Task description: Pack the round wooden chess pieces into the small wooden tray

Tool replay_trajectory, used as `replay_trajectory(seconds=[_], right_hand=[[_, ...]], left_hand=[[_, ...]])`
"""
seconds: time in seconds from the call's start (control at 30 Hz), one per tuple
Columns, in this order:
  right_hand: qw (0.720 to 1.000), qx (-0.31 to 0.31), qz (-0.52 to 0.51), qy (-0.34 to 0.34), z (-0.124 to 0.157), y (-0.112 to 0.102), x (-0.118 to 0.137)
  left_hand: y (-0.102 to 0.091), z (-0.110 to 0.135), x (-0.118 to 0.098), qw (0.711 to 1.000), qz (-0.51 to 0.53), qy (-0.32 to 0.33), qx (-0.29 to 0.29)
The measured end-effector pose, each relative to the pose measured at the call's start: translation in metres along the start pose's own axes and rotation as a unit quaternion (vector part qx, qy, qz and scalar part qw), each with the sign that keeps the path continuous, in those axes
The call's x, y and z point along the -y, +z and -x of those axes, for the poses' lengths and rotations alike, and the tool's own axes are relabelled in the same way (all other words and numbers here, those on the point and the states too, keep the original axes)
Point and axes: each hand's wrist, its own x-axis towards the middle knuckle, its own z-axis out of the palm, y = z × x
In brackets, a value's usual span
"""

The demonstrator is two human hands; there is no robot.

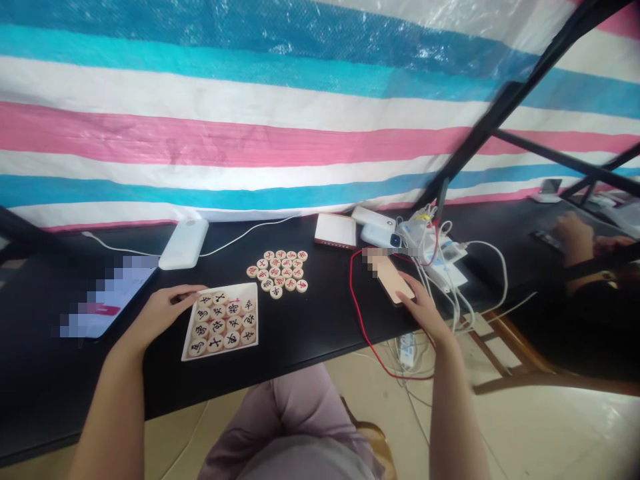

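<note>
My left hand [167, 310] has its thumb and fingers closed at the upper left corner of a white box [184, 353]. Rows of round wooden Chinese chess pieces [217, 327] with dark characters lie in that box. More chess pieces [275, 272], mostly red-marked, are grouped on the black table beyond it. To the right, my right hand [423, 307] grips the near end of a smartphone [393, 277], which is partly blurred out. The phone lies at or just above the table, I cannot tell which; a red cable runs beside it.
A box lid [335, 230], a white power bank [184, 243] and another phone [383, 235] sit along the back. A large tablet or phone [113, 300] stands left. Tangled cables and chargers [440, 257] crowd the right. Another person's hand [575, 233] is at far right.
</note>
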Motion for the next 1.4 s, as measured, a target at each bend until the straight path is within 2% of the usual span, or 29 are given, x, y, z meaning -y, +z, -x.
replay_trajectory(seconds=[0.17,0.5,0.8,0.97,1.2,1.4], right_hand=[[0.999,0.005,-0.033,0.033,0.001,0.0,0.004],[0.998,-0.001,-0.042,0.041,0.001,-0.001,0.011],[0.998,-0.013,-0.045,0.052,-0.003,0.005,-0.004],[0.998,-0.029,-0.021,0.045,-0.01,0.009,-0.009],[0.996,-0.047,0.05,0.053,-0.024,0.016,0.003],[0.995,-0.06,0.048,0.069,-0.027,0.018,0.004]], left_hand=[[0.002,-0.001,0.004,1.0,0.003,-0.007,0.004],[0.002,-0.002,0.005,1.0,0.003,-0.005,0.001],[0.001,-0.001,0.003,1.0,0.0,-0.014,-0.001],[0.002,-0.001,0.002,1.0,-0.001,-0.013,-0.002],[0.002,-0.001,0.0,1.0,0.002,-0.013,0.0],[0.002,-0.001,0.001,1.0,-0.011,-0.003,-0.008]])
